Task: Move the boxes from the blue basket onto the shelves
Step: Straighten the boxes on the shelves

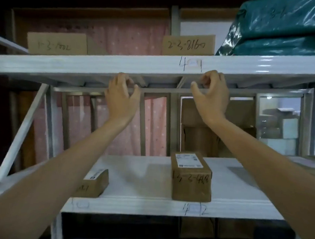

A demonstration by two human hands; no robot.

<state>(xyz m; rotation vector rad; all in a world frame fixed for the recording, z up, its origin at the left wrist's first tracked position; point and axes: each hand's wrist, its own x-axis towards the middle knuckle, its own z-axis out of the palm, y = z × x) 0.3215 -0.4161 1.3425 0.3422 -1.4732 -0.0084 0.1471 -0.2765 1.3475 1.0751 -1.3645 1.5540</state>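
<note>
Both my arms reach up toward the front edge of the upper white shelf (100,68). My left hand (122,97) hangs just below that edge with its fingers curled and nothing in it. My right hand (210,96) is at the edge itself, fingers loosely bent and also without a load. On the upper shelf stand a brown box marked 2-3-8160 (188,44) and another brown box (57,44) to the left. The lower shelf (140,175) carries a labelled brown box (191,176) and a smaller box (94,183) partly hidden by my left forearm. The blue basket is out of view.
A green plastic-wrapped bundle (280,29) fills the upper shelf's right end. More brown boxes (216,229) sit on the shelf below. A slanted white brace (23,129) runs down the rack's left side. Behind the rack hang pink curtains (126,128) and stacked cartons (217,123).
</note>
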